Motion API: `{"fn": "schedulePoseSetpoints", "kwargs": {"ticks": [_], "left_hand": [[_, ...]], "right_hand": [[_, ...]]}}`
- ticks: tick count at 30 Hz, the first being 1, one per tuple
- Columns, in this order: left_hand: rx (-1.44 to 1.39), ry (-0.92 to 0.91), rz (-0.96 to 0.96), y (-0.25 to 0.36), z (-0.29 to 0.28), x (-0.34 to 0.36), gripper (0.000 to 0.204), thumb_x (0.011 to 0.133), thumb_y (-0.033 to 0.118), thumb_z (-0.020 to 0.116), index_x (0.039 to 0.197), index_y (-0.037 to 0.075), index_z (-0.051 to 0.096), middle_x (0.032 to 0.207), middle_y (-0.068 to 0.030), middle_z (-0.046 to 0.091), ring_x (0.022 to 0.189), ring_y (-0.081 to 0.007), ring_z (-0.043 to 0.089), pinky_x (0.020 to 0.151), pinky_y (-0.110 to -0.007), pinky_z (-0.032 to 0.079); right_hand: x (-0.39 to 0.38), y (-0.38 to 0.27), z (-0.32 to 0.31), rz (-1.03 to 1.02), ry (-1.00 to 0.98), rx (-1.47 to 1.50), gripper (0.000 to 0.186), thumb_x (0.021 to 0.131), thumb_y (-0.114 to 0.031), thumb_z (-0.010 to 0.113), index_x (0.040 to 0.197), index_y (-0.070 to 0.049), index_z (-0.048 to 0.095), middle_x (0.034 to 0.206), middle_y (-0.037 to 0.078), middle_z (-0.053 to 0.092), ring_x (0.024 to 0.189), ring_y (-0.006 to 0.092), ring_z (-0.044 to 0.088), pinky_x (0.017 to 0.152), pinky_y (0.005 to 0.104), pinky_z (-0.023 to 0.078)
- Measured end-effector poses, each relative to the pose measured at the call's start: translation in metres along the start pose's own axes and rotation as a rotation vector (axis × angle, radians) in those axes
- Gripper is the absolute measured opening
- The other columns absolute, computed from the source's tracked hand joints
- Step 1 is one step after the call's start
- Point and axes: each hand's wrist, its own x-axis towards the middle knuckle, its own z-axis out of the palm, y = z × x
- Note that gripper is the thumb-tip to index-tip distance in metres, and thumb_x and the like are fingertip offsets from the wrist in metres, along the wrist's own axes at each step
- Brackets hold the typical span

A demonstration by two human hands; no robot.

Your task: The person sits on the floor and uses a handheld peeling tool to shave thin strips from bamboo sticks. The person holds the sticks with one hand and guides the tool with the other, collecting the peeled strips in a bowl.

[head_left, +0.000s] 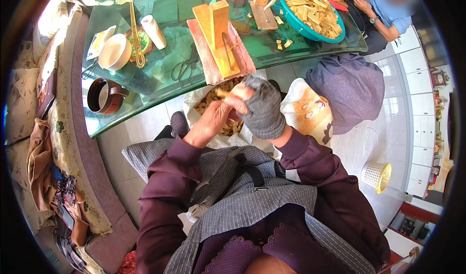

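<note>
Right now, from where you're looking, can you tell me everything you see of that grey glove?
The grey glove covers the person's right hand, below the near edge of the glass table. It looks like soft, stretchy knit, mottled in lighter and darker grey, closely fitted and curled with the fingers inside. Its cuff ends at the wrist, leaving bare skin before the dark purple sleeve. The bare left hand meets its left side; the palm side is hidden.

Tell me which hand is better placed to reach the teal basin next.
Likely the right hand: it is nearer the teal basin, which sits ahead and to the right. The left hand is farther from it.
</note>
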Motion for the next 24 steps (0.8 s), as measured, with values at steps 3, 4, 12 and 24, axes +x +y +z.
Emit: {"fn": "schedulePoseSetpoints", "kwargs": {"ticks": [3,4,12,24], "left_hand": [[-0.624,-0.035,-0.234,-0.002,0.003,0.003,0.037,0.097,0.035,0.045,0.106,0.001,0.054,0.076,-0.0034,0.059,0.069,-0.0177,0.061,0.063,-0.034,0.054],[-0.762,-0.076,-0.327,0.001,-0.003,0.005,0.035,0.097,0.033,0.046,0.108,0.000,0.053,0.076,-0.0033,0.059,0.065,-0.0171,0.061,0.059,-0.035,0.055],[-0.632,0.174,-0.307,-0.006,0.010,0.014,0.022,0.097,0.018,0.042,0.112,0.005,0.052,0.099,-0.0024,0.059,0.078,-0.0108,0.057,0.066,-0.026,0.049],[0.886,0.495,0.626,0.033,0.009,0.007,0.028,0.070,-0.005,0.056,0.096,0.004,0.061,0.088,-0.0124,0.057,0.086,-0.0317,0.056,0.078,-0.036,0.047]], "right_hand": [[-0.015,-0.017,0.012,0.064,0.043,0.091,0.022,0.074,-0.021,0.072,0.091,-0.013,0.059,0.083,0.005,0.058,0.081,0.0280,0.058,0.074,0.0377,0.048],[-0.018,-0.023,0.013,0.091,0.017,0.109,0.023,0.073,-0.022,0.074,0.090,-0.013,0.060,0.083,0.005,0.059,0.081,0.0281,0.058,0.073,0.0385,0.047],[-0.008,-0.030,0.009,0.616,-0.064,0.551,0.016,0.091,-0.020,0.055,0.085,-0.004,0.055,0.075,0.012,0.058,0.069,0.0273,0.058,0.061,0.0361,0.044],[-0.010,0.011,0.034,0.936,0.106,0.910,0.022,0.092,-0.022,0.052,0.093,-0.001,0.059,0.083,0.008,0.060,0.077,0.0195,0.059,0.069,0.0313,0.046]]}}
